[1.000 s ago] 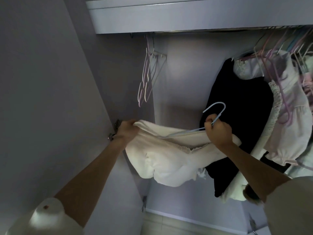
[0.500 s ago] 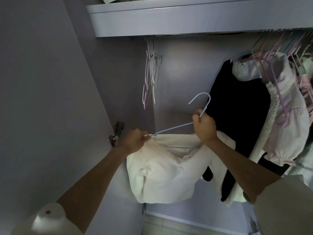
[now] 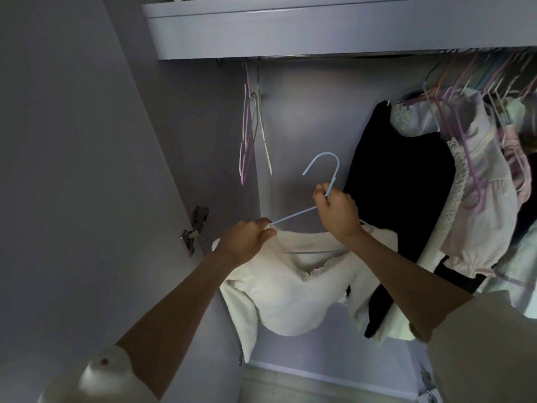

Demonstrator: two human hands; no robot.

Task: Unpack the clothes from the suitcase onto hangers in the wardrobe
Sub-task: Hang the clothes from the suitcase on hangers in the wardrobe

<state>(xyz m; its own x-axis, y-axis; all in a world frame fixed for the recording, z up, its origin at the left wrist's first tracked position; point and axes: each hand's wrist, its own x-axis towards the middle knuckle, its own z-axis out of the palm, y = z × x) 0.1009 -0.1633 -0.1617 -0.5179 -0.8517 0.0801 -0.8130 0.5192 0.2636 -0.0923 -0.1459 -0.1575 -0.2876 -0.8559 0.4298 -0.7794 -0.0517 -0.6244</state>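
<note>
A cream top (image 3: 290,289) with a frilled neckline hangs on a light blue hanger (image 3: 322,173) inside the open wardrobe. My right hand (image 3: 337,213) grips the hanger's neck just below the hook, which points up. My left hand (image 3: 247,238) pinches the top's left shoulder at the hanger's left tip. The hanger's lower bar shows inside the neckline. The suitcase is out of view.
The rail (image 3: 334,57) runs under the shelf (image 3: 319,27). Three bare hangers (image 3: 250,132) dangle at its left end. A black garment (image 3: 398,175) and pale pink and white clothes (image 3: 482,181) crowd the right. The door hinge (image 3: 194,228) sits on the left panel.
The hanger has swung from lying flat to upright and risen. My left hand slid the top's shoulder onto its left tip, and the top now drapes down from it.
</note>
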